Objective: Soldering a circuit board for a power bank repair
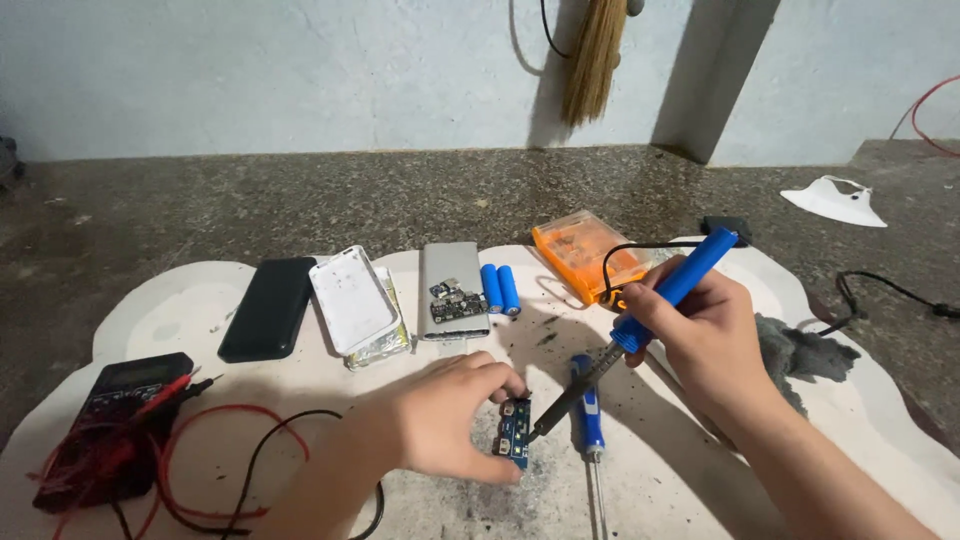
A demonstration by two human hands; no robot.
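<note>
My left hand (440, 415) pinches a small blue circuit board (515, 435) and holds it on edge against the white mat (200, 300). A blue-handled soldering iron (660, 300) is gripped by my right hand (700, 335), and its dark tip touches the board's right side. A blue-handled screwdriver (590, 410) lies on the mat just right of the board, under the iron's shaft.
Behind the hands lie a black case (268, 307), a white case (352, 298), a silver case (452, 285) with a small board on it, two blue cylindrical cells (500, 289) and an orange box (588, 255). A multimeter (115, 420) with red and black leads sits left; a grey cloth (805, 350) right.
</note>
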